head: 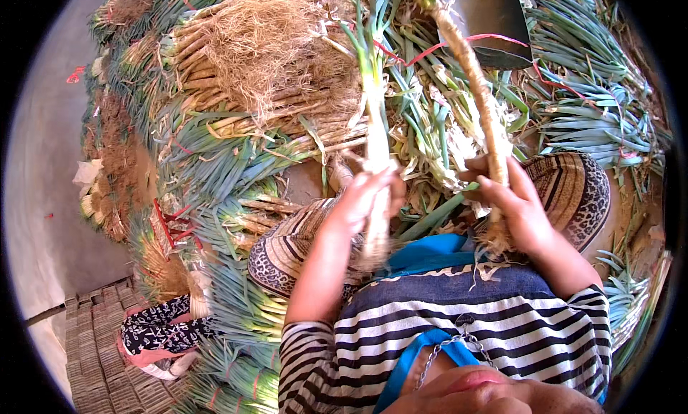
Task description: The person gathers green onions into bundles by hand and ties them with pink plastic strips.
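My left hand (371, 199) is closed around a long green onion (374, 113) with a clean white shaft and green leaves pointing away from me. Its lower end is blurred. In my right hand (508, 201) is another green onion (478, 86), its shaft wrapped in brown, dirty skin, with stringy roots at the end near my lap. Both stalks are held roughly upright in the view and apart from each other. Between my knees lies a heap of peeled skins and leaves (430, 118). A loose green leaf (438, 215) sits just left of my right hand.
Unpeeled onions with tangled roots (258, 43) are piled at upper left. A dark metal container (492, 21) stands at the top, with red twine (424, 54) nearby. Leafy bundles (596, 123) lie at right. Another person (166, 328) bends among bundles at lower left, near stacked slabs (102, 349).
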A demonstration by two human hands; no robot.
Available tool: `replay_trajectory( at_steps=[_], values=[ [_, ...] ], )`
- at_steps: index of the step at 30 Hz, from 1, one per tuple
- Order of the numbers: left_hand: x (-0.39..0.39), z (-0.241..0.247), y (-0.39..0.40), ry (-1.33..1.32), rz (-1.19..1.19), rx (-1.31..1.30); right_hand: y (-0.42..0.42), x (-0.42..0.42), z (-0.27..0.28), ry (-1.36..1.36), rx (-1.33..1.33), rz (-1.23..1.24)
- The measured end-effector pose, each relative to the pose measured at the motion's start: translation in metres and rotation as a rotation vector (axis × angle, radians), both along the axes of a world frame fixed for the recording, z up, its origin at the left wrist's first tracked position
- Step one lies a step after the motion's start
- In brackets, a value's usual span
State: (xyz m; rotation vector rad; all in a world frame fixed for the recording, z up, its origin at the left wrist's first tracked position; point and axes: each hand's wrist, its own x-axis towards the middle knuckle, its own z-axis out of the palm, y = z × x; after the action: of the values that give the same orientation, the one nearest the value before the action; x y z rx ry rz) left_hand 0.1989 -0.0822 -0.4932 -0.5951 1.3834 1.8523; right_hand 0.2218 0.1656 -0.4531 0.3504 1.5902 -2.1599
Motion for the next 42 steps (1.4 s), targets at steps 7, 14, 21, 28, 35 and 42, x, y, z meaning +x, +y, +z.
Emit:
replay_trajectory(
  at_steps=[7,14,21,28,35,42],
  values=[
    [0.009,-0.095,0.094,0.103,0.039,0.336,-0.03,0.031,-0.092,0.13,0.246,0.168],
    [0.011,-0.072,0.094,0.142,-0.005,0.233,-0.038,0.032,-0.086,0.05,0.03,0.054],
    [-0.006,-0.075,0.059,-0.011,0.123,0.398,-0.058,0.054,-0.068,0.216,0.224,0.319],
    [-0.027,-0.023,0.078,0.219,0.092,0.414,-0.06,0.051,-0.031,0.14,-0.065,0.16],
    [-0.044,0.04,0.05,0.941,-0.512,-0.143,-0.039,0.013,0.04,0.257,-0.069,-0.16],
    [-0.036,0.094,-0.021,0.968,-1.225,-0.909,-0.01,-0.074,0.092,0.509,0.048,-0.277]
  ],
)
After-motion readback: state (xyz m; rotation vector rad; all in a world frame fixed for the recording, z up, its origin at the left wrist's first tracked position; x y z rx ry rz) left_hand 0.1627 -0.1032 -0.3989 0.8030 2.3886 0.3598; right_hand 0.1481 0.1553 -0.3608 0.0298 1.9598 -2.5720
